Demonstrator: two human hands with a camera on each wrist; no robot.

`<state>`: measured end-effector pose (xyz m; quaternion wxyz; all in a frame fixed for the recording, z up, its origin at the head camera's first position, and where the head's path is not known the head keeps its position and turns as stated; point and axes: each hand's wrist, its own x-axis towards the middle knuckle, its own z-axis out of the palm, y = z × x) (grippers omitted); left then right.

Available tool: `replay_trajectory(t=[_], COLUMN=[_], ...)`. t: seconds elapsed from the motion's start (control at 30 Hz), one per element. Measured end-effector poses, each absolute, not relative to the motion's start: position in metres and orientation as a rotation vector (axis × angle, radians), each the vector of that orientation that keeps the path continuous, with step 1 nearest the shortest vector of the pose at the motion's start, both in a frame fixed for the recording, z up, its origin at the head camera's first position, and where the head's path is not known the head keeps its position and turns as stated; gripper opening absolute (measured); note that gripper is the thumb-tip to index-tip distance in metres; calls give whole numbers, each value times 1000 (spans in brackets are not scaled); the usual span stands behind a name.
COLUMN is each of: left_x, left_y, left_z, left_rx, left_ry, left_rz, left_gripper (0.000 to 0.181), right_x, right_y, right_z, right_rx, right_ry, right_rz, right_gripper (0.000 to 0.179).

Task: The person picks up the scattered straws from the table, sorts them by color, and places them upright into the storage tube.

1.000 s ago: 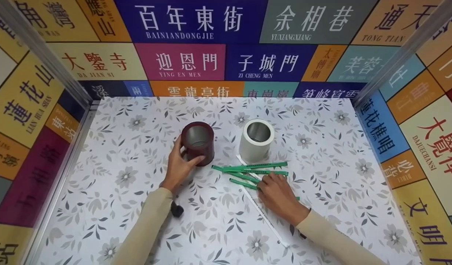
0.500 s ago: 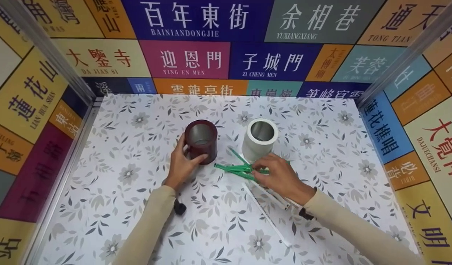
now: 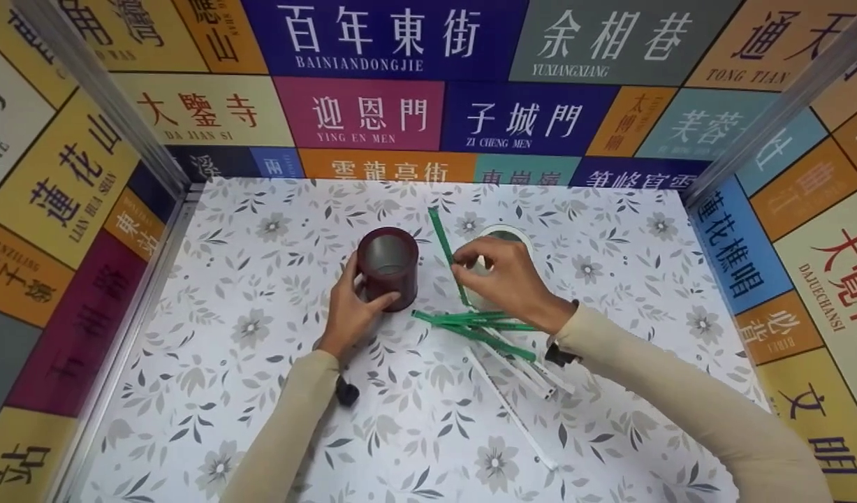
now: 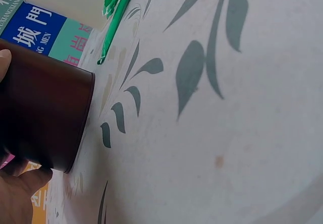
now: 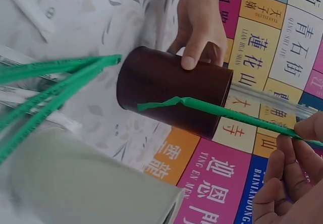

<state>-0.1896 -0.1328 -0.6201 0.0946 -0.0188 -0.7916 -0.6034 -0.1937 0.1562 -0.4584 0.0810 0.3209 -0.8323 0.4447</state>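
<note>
Gripping dark red cup point(image 3: 393, 281), upright, with left hand point(image 3: 351, 314), well in from back and side edges of floral tablecloth point(image 3: 184, 328), leaving broad room at its left and a narrower gap toward white cup point(image 5: 91, 178). Pinching green stick point(image 3: 442, 237), tilted within that gap, in right hand point(image 3: 508, 276), raised and partly hiding white cup in head view. Reaching forward with left forearm point(image 3: 281, 419); bending right arm point(image 3: 658, 381) outward, past green sticks point(image 5: 60, 65) and white sticks point(image 3: 508, 406) crossed on the cloth.

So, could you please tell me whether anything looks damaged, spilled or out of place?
Two small things: the green stick pinched by the right hand has a flattened, kinked end, while the rest looks straight; and the floral surface bears a brownish spot unlike its grey print. No spill shows.
</note>
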Motion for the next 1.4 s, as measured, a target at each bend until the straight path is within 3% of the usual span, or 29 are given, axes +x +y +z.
replay_trajectory(t=[0.53, 1.17, 1.4], left_x=[-192, -190, -190], left_y=[-131, -133, -132], left_z=[-622, -622, -621], left_rx=[-70, -58, -42], left_ry=[-2324, -2357, -2325], left_rz=[-1814, -1785, -1817], left_gripper=[111, 108, 111], right_x=[-233, -236, -234], right_y=[106, 91, 86], right_z=[-439, -494, -504], right_rx=[902, 804, 899], right_ry=[-2199, -2344, -2405], right_rz=[1418, 1571, 1467], right_gripper=[7, 10, 9])
